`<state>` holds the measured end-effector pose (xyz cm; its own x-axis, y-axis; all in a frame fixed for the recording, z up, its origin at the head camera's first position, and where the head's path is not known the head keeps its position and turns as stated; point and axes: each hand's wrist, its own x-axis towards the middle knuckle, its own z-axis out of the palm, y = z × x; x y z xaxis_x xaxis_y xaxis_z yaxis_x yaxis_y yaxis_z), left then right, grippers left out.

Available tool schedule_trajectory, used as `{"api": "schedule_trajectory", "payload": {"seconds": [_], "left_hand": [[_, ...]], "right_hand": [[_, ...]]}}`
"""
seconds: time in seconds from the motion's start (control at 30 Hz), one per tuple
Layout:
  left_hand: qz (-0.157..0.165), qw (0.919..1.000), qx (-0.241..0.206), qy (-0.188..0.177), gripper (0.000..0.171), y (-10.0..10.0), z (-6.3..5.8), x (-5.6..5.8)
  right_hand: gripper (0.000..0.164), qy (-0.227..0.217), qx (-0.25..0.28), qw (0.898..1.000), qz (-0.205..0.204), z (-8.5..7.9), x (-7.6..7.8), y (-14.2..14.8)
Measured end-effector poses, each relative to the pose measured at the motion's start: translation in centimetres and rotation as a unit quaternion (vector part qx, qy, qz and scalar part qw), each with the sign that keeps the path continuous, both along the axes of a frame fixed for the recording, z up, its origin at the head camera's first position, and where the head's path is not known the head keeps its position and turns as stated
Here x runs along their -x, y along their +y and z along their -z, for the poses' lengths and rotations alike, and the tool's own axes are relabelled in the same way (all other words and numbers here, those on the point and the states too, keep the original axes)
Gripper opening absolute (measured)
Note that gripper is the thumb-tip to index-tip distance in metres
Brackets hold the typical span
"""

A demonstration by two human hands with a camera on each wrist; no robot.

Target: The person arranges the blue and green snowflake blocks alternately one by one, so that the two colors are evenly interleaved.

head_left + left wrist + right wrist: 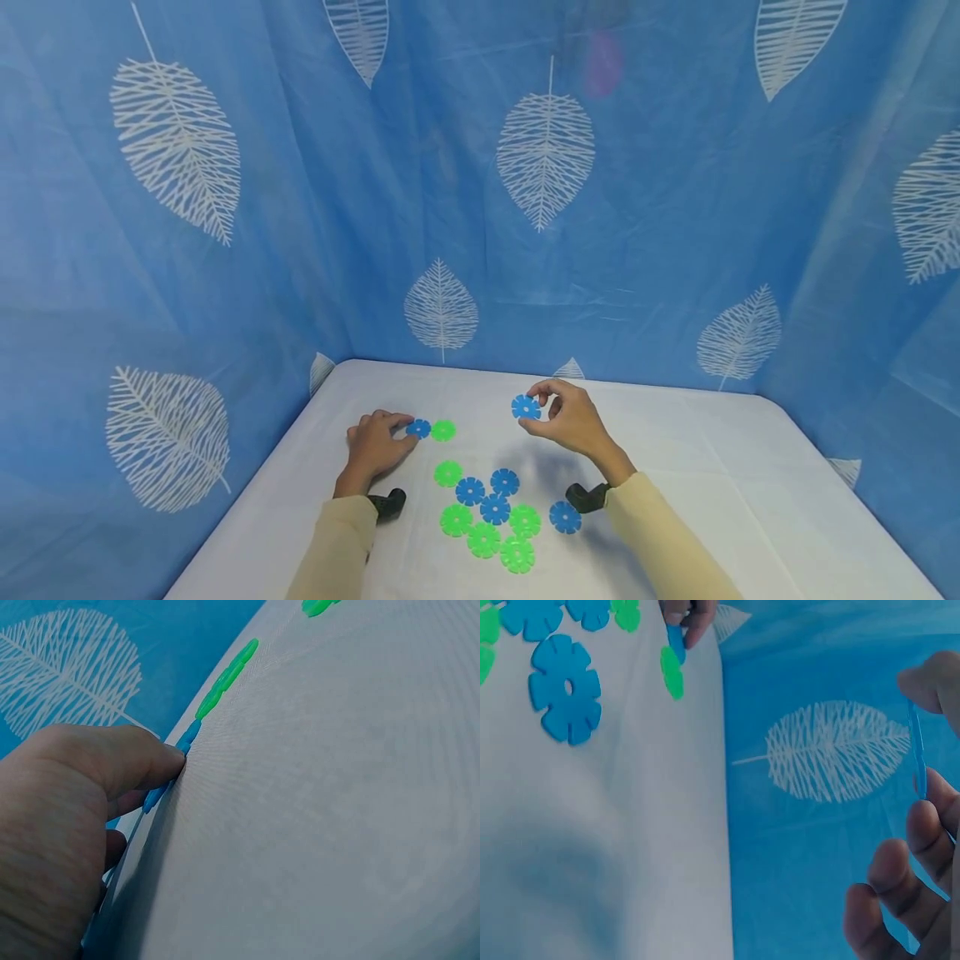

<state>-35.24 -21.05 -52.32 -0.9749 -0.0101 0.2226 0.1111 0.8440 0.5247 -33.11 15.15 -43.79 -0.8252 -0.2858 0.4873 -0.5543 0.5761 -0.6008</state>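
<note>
My left hand pinches a blue notched building disc at the left part of the table. A green notched disc lies against its right edge; whether they interlock I cannot tell. In the left wrist view, thumb and fingers hold the blue disc by its edge, low over the cloth. Raised above the table, my right hand holds another blue disc between thumb and finger. That disc appears edge-on in the right wrist view, the other fingers curled below it.
On the white tabletop, several loose discs, including a green one and a blue one, lie between the forearms. One blue disc is near the right wrist. A blue leaf-print curtain surrounds the table's back and sides.
</note>
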Motion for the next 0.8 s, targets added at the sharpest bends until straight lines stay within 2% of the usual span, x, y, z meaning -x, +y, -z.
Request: {"api": "schedule_trajectory", "payload": {"seconds": [0.2, 0.47, 0.6, 0.8], "left_hand": [[-0.002, 1.0, -0.002, 0.001, 0.039, -0.3, 0.0, -0.1], [0.0, 0.9999, -0.004, 0.01, 0.038, -0.1, 0.3, 0.2], [-0.009, 0.9999, -0.009, 0.012, 0.037, 0.1, 0.2, 0.2], [-0.009, 0.9999, -0.007, 0.004, 0.038, 0.3, 0.1, -0.2]], "right_hand": [[0.038, 0.01, 0.008, 0.999, 0.033, 1.2, 1.4, -2.6], [0.04, 0.021, 0.055, 0.995, 0.084, 3.8, 2.5, -5.5], [0.042, 0.0, 0.053, 0.993, 0.102, 4.5, 3.1, -6.5], [0.042, -0.065, 0.024, 0.989, 0.129, 5.6, 3.1, -7.6]]}}
